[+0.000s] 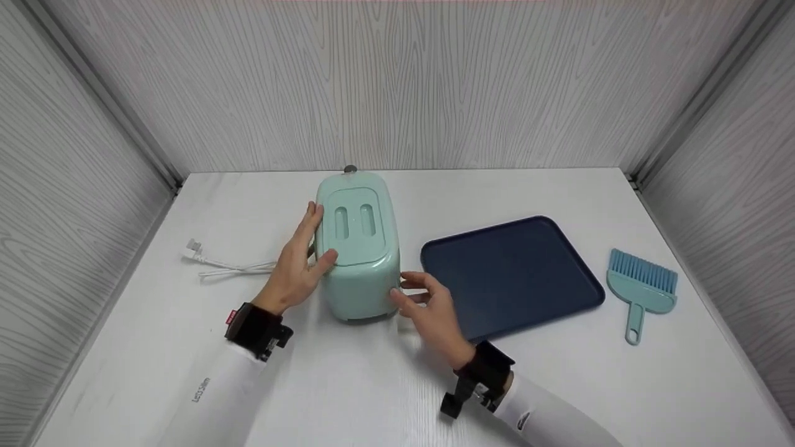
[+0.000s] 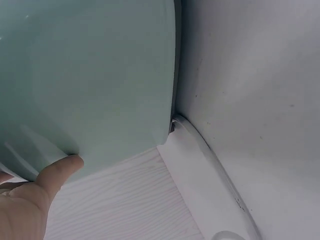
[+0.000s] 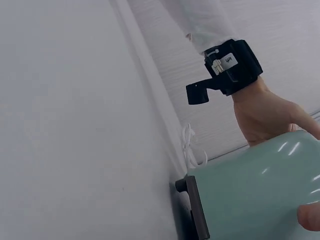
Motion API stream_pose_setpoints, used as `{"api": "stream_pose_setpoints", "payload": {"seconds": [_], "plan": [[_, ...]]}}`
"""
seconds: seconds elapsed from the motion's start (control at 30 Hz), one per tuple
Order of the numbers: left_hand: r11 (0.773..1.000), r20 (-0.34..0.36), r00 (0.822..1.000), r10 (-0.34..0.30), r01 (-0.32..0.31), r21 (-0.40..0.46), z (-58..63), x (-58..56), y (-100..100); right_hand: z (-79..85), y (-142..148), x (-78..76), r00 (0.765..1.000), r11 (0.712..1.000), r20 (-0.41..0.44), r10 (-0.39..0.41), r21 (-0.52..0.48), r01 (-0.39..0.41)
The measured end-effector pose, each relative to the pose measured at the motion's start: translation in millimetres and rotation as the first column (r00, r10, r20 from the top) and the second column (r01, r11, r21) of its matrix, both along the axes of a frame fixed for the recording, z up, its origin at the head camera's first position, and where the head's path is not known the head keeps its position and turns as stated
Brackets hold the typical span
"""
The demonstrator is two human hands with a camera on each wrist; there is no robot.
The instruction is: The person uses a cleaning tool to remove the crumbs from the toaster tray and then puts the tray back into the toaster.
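Observation:
A mint-green toaster (image 1: 358,273) with a lid stands upright on the white table, between both hands. My left hand (image 1: 295,267) rests along its left side with fairly straight fingers, the thumb on the top near corner. At the near right corner, my right hand (image 1: 428,310) touches the toaster with its thumb and loosely bent fingers. The left wrist view shows a thumb (image 2: 60,172) against the smooth green wall. In the right wrist view, the dark grey base edge (image 3: 196,207) shows. A small pale patch under the right hand is too hidden to identify.
A dark blue tray (image 1: 509,273) lies right of the toaster. Farther right is a blue-green hand brush (image 1: 643,282). A bundled white cord (image 1: 233,268) with a plug (image 1: 194,246) lies to the left. Wood-grain panels (image 1: 385,87) wall the table's back and sides.

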State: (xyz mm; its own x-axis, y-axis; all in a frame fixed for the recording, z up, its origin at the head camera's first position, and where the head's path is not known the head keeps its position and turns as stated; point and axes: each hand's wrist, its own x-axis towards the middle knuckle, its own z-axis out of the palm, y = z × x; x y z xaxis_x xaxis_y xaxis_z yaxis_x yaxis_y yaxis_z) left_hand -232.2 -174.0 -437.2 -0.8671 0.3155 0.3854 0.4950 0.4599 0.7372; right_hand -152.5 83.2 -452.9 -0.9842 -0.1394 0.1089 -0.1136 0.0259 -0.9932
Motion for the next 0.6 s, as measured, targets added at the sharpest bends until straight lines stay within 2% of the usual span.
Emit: {"api": "stream_pose_setpoints", "payload": {"seconds": [0.1,0.23,0.4,0.6], "plan": [[1.000,-0.027,1.000,-0.003,0.003,-0.018,1.5,8.8,1,-16.7,-1,-0.7,0.996,0.996,0.090,0.013,-0.088,-0.005],[0.999,-0.051,0.999,0.001,-0.004,-0.053,2.4,20.0,2,-33.9,-6,0.4,0.978,0.988,0.206,0.003,-0.152,0.029],[0.998,-0.077,0.997,0.012,-0.017,-0.067,2.7,31.9,5,-40.7,-12,7.1,0.940,0.981,0.340,-0.014,-0.179,0.079],[0.998,-0.157,0.987,0.015,-0.025,-0.063,0.9,41.8,8,-45.8,-18,11.9,0.891,0.966,0.454,-0.004,-0.229,0.121]]}}
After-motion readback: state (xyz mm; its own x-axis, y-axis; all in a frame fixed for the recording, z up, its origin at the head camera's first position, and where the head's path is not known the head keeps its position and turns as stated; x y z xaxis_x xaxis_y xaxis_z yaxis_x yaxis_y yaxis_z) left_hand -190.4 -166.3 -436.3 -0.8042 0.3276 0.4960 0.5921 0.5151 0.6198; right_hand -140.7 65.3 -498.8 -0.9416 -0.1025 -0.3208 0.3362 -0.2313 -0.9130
